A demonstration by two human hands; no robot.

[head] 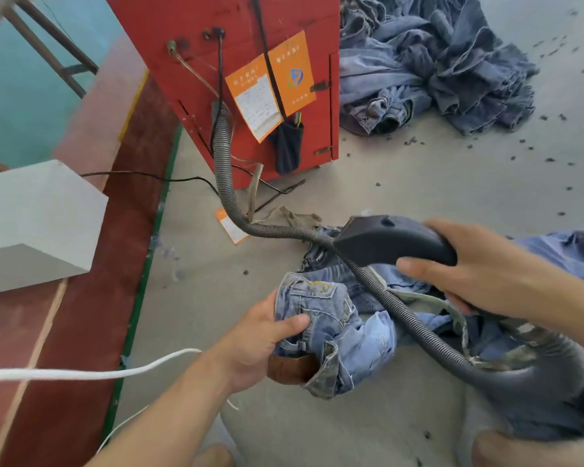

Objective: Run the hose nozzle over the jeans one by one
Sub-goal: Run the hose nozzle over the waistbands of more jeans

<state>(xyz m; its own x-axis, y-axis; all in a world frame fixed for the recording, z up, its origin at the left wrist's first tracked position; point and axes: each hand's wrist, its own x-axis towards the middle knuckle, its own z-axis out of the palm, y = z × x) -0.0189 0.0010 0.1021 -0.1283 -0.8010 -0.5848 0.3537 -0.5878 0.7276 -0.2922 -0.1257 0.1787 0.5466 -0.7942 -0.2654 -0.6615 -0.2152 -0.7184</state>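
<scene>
My right hand (479, 267) grips the dark grey hose nozzle (395, 239), which hangs just above a crumpled pair of light blue jeans (358, 335) on the floor. Its wide mouth points left. A grey ribbed hose (378, 288) loops from the nozzle's rear across the jeans and back to a red machine (189, 38). My left hand (260, 338) grips the waistband of the jeans, near the brown leather patch (290, 367). More denim (567, 251) lies under my right forearm.
A large heap of jeans (429, 62) lies at the back right, beside the red machine. Dark lint specks dot the grey floor (452, 183). A white block (38, 224) sits at the left on a red strip. A white cord (81, 374) crosses the lower left.
</scene>
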